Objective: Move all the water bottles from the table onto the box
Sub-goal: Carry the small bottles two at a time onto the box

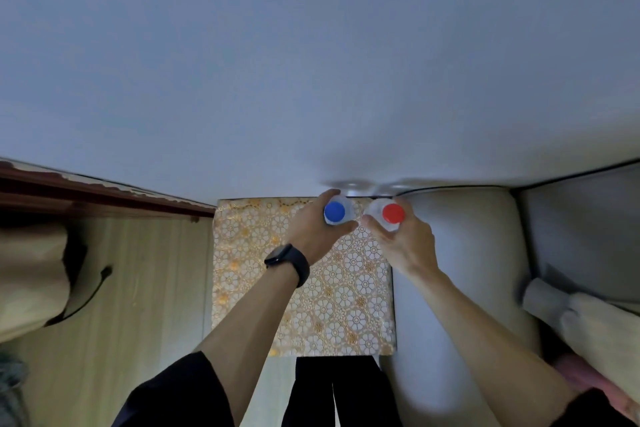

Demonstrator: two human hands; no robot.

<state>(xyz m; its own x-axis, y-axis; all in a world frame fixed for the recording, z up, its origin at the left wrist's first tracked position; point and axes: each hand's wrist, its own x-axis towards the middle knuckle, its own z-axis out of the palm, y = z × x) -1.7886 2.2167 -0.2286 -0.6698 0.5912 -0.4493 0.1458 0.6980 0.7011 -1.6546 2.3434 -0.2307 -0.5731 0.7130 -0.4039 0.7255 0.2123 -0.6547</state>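
A clear water bottle with a blue cap [335,211] stands upright in my left hand [313,230], which wraps its body from the left. Beside it, a clear bottle with a red cap [393,212] is gripped by my right hand [403,241] from the right. Both bottles are seen from above, at the far edge of a small table covered in a gold-and-white flower cloth [339,305], close to the wall. The two bottles nearly touch. Whether their bases rest on the cloth I cannot tell. No box is in view.
A beige sofa [460,253] adjoins the table's right side, with pale cushions [585,315] farther right. Wooden floor [138,288] lies left, with a dark skirting board [104,198], a tan bag and a black cable [93,291]. My dark trouser legs [332,392] stand below the table.
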